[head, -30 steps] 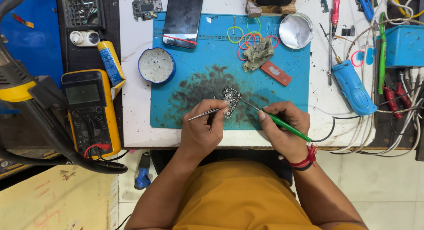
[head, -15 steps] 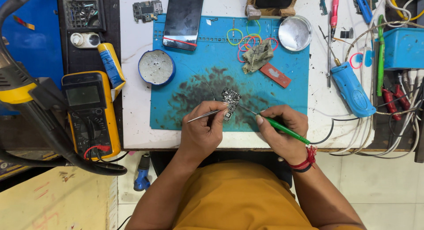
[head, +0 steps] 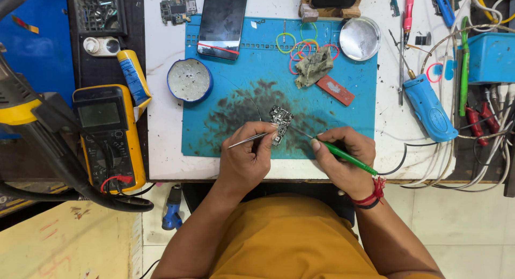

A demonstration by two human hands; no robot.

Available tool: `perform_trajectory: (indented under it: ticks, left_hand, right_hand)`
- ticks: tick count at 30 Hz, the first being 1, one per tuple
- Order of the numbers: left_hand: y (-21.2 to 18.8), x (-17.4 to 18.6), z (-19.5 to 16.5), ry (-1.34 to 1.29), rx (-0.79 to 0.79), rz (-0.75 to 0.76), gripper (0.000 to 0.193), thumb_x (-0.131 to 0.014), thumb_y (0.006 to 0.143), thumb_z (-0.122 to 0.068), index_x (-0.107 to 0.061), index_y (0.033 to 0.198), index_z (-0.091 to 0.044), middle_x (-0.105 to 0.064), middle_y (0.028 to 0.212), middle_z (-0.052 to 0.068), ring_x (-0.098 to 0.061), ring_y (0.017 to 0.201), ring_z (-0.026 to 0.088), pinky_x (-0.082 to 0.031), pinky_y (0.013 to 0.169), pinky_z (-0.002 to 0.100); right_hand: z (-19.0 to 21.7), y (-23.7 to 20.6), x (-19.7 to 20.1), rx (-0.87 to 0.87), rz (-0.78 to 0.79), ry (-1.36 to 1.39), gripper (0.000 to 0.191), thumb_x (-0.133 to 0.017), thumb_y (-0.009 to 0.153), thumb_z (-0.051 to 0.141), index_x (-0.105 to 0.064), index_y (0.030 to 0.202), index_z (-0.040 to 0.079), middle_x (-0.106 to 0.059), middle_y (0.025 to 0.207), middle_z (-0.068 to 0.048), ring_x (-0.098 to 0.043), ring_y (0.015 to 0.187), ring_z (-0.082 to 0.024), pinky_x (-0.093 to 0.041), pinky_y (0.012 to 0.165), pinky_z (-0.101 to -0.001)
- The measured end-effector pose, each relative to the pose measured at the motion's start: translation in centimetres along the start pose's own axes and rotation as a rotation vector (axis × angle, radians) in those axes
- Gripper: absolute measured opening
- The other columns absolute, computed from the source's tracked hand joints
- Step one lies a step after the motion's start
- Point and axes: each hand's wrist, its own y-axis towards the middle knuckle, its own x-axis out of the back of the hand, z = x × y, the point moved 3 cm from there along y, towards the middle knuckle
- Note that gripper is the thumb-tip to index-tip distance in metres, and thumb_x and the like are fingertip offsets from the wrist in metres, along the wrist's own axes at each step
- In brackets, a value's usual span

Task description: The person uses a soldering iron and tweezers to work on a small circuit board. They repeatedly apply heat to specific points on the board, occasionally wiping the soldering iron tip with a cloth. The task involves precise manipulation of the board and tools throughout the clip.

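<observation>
Left hand is clamping tweezers on the board; right hand is gripping the green probe, working it. Steadiness needed next.

A yellow handheld multimeter with a grey rectangular screen lies at the left; a dark-screened phone lies far, centre.

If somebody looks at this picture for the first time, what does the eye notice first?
First, the two hands low at the centre: the left hand holds metal tweezers and the right hand a green-handled tool, both meeting at a small circuit board. The board lies on a bright blue mat, darkly stained in the middle. At the left edge sits a yellow multimeter.
</observation>
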Motion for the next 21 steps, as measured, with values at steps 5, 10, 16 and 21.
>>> perform_trajectory:
  ticks: [5, 10, 16, 21]
  left_hand:
    - [0.09, 0.06, -0.09, -0.005, -0.039, -0.009, 0.010, -0.070, 0.098, -0.004, -0.065, 0.106, -0.005, -0.074, 0.093, 0.009, -0.072, 0.075, 0.017, -0.054, 0.064, 0.028]
    - [-0.09, 0.04, -0.09, -0.014, -0.008, -0.002, 0.009, -0.070, 0.098, -0.004, -0.066, 0.106, -0.005, -0.074, 0.091, 0.009, -0.071, 0.072, 0.016, -0.054, 0.063, 0.028]
    - [0.00, 0.04, -0.11, -0.023, -0.001, -0.002, 0.009, -0.070, 0.098, -0.004, -0.065, 0.105, -0.005, -0.074, 0.090, 0.009, -0.070, 0.070, 0.013, -0.053, 0.062, 0.026]
    - [-0.10, 0.06, -0.08, -0.019, 0.021, -0.002, 0.008, -0.070, 0.098, -0.003, -0.065, 0.105, -0.004, -0.074, 0.091, 0.009, -0.069, 0.069, 0.013, -0.053, 0.061, 0.027]
  right_hand:
    - [-0.02, 0.03, -0.03, 0.018, -0.001, -0.010, 0.012, -0.076, 0.091, -0.001, -0.067, 0.098, 0.000, -0.070, 0.081, -0.003, -0.059, 0.068, -0.004, -0.046, 0.061, -0.0201]
    - [-0.18, -0.09, 0.05, -0.010, -0.006, -0.005, 0.012, -0.077, 0.091, -0.001, -0.067, 0.098, 0.000, -0.069, 0.080, -0.002, -0.058, 0.068, -0.004, -0.045, 0.061, -0.0199]
    - [-0.21, -0.06, 0.02, -0.004, -0.008, -0.004, 0.012, -0.077, 0.091, 0.000, -0.067, 0.098, 0.000, -0.069, 0.080, -0.002, -0.058, 0.068, -0.004, -0.045, 0.061, -0.0200]
    - [-0.27, -0.07, 0.05, -0.033, -0.006, -0.012, 0.013, -0.077, 0.091, 0.000, -0.067, 0.098, 0.000, -0.069, 0.080, -0.002, -0.059, 0.068, -0.004, -0.046, 0.061, -0.0198]
